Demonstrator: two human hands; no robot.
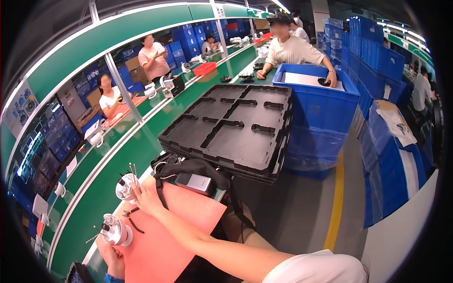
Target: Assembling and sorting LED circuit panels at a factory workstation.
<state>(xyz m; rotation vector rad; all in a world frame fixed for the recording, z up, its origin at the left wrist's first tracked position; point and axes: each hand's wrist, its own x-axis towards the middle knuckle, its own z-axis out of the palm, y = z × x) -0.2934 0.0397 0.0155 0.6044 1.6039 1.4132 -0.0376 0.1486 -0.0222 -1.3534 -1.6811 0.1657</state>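
My left hand (pixel 113 260) grips the near rim of a white round device housing (pixel 123 236) with its thumb and fingers. That housing has a clear and black upper part and thin wires sticking out to the left. Farther along the bench, my right hand (pixel 145 198) has its fingers on the side of a second white housing (pixel 123 189), which has thin rods pointing up. Part of this grip is hidden behind the hand. Between the two housings, a pair of cutters (pixel 133 220) with black and orange handles lies on the pink mat (pixel 177 231).
Stacked black trays (pixel 236 127) stand beyond the mat, beside a black bag (pixel 198 166) and a grey box-shaped device (pixel 194 183). A green conveyor (pixel 106 162) runs along the left. Blue crates (pixel 316 106) stand at the right, where a co-worker (pixel 289 49) leans over one.
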